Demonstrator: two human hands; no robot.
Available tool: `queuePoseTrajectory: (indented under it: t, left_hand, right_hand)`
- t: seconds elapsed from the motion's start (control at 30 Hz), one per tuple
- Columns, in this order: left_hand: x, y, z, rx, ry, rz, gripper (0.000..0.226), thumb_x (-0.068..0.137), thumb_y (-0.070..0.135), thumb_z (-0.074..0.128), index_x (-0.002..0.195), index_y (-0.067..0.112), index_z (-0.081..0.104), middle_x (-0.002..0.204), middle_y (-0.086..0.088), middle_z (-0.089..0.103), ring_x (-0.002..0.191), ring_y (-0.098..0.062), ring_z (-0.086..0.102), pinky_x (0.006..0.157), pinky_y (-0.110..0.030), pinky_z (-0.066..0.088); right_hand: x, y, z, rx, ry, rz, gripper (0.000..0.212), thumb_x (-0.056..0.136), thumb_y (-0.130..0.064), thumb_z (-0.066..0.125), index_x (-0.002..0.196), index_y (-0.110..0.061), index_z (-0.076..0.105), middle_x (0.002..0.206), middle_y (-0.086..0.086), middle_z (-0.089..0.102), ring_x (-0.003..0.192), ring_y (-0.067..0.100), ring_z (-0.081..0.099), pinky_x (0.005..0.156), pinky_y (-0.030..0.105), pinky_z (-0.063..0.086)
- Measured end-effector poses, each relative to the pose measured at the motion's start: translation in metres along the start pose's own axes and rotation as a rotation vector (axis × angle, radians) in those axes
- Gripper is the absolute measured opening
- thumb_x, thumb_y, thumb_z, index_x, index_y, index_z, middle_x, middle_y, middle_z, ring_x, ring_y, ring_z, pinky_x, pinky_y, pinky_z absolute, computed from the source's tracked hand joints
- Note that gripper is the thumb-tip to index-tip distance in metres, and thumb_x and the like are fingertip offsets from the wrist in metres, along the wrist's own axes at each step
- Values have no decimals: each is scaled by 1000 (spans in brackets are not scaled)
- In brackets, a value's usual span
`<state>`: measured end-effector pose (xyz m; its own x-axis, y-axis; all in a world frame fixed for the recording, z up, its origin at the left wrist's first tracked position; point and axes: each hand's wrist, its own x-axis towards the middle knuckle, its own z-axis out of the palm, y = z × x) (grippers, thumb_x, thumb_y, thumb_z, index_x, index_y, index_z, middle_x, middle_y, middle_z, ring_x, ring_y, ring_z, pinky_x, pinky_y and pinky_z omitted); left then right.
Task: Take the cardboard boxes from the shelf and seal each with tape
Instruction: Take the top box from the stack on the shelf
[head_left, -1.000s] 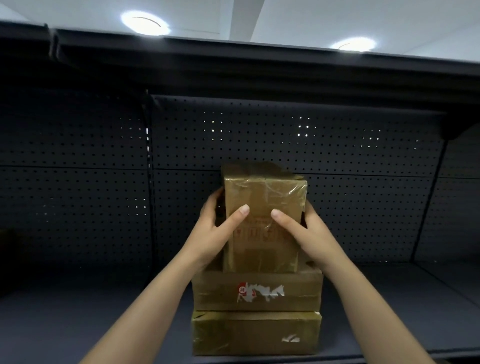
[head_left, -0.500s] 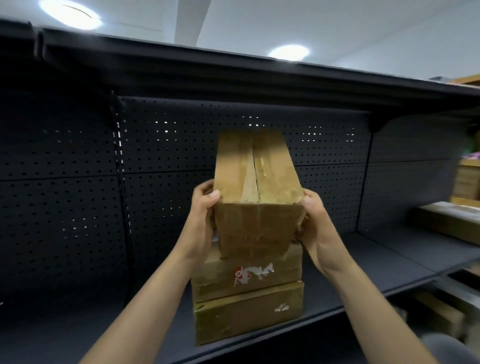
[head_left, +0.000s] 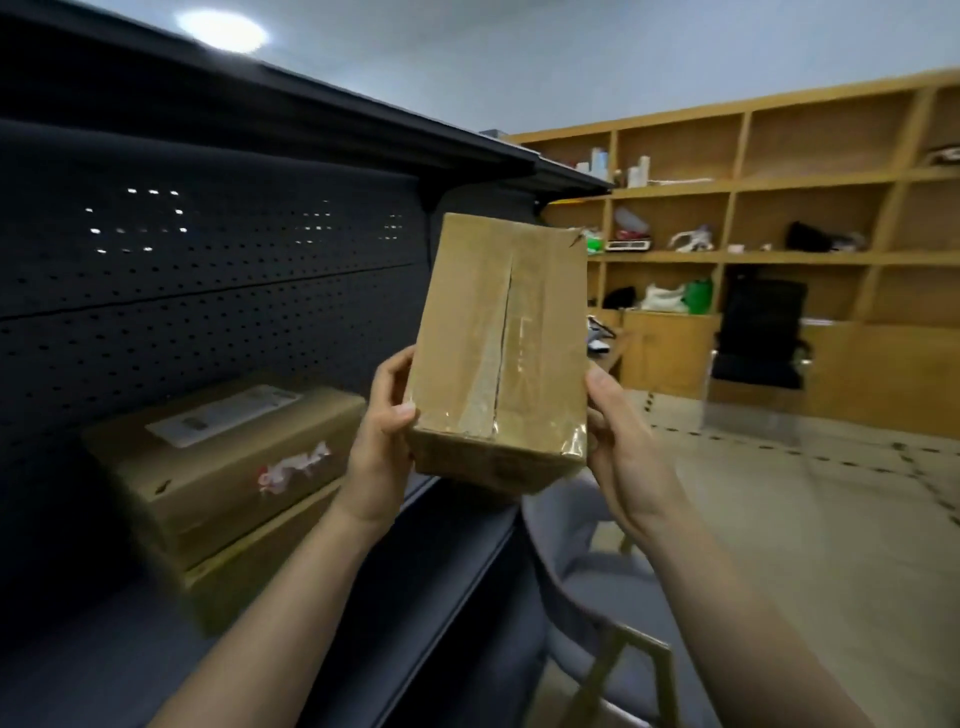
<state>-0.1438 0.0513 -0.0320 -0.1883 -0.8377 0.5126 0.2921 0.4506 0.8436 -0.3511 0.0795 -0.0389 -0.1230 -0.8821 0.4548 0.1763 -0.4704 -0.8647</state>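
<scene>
Held cardboard box (head_left: 498, 353): centre of the frame, lifted in the air in front of the right end of the dark shelf (head_left: 395, 613), touching neither the shelf nor the other boxes.
Box attitude: long axis pointing away from the camera, far end raised, broad face turned up toward the camera.
Box surface: a dark seam runs down the middle of the broad face; glossy clear tape shows beside it and at the near corners.
Left hand (head_left: 382, 457): clamped on the near left edge of the held box, thumb tip on the broad face, fingers curled round the side.
Right hand (head_left: 623, 457): clamped on the near right edge, thumb laid along the side; fingers hidden behind the box.
Hand spacing: apart, one on each side, the box between them.
Upper stacked box (head_left: 208, 483): lower left, on the shelf, with a white label (head_left: 223, 415) on top and a torn red-and-white sticker (head_left: 293, 465) on its front.
Lower stacked box (head_left: 249, 571): directly beneath it, resting on the shelf board.
Back panel (head_left: 208, 312): dark perforated metal, left half of the frame.
Grey chair (head_left: 597, 582): lower centre-right, below the held box.
Wooden shelving unit (head_left: 810, 182): upper right, holding assorted small items, blurred.
Black office chair (head_left: 758, 332): right, in front of the wooden unit.
</scene>
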Motion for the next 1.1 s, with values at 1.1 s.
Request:
queuePoseTrajectory:
  t: [1.1]
  left_hand:
    - [-345,-49,776,-517,-1368,-501,27,96,47,53,120,35,56,120,3,66,113,-18,63,101,-43,49]
  right_hand:
    - [-563,-304,-431,-626,1768,-119,72,76,-64,58,143,-41,42,138,-14,53,124,8,53,108,47,43]
